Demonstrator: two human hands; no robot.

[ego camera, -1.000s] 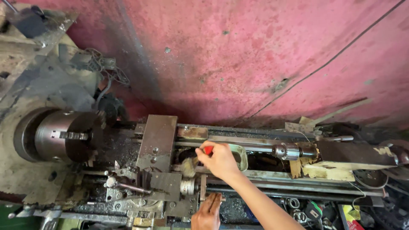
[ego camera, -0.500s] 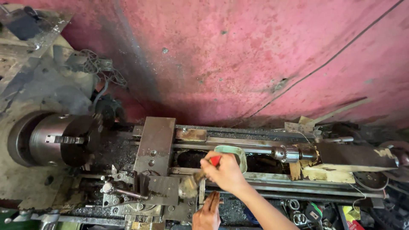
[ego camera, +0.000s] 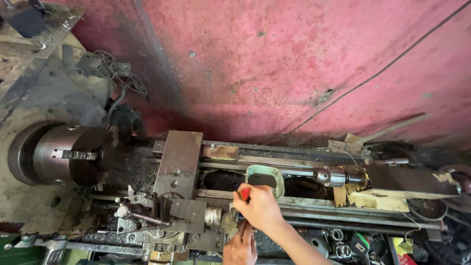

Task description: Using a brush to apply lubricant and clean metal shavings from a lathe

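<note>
The grip of the right hand [ego camera: 260,208] is closed around a red-handled brush [ego camera: 244,194]: the fingers wrap the red handle, whose end shows just above the knuckles, and the worn bristle end [ego camera: 229,222] pokes out low and to the left of the fist. So the brush's long axis runs slantwise, handle up and right, bristles down and left, toward the carriage. The left hand [ego camera: 240,245] sits nearer the camera at the bottom edge, directly below the right one, fingers together and pointing up, touching or almost touching the right hand's underside; it shows nothing held, and whether it rests on the machine I cannot tell.

The bristles lie just beside a small cylindrical dial [ego camera: 213,216] on the front of the lathe carriage [ego camera: 179,157], so the right hand is plainly the nearer one to that spot. Just beyond the fist a pale green oval tin [ego camera: 265,179] rests across the bed ways [ego camera: 304,201]. Further right, a drill chuck [ego camera: 329,176] points left from the tailstock [ego camera: 407,184]. Far left, the large jaw chuck [ego camera: 68,154] is well apart from both hands. Behind everything stands a stained pink wall [ego camera: 294,64].
</note>
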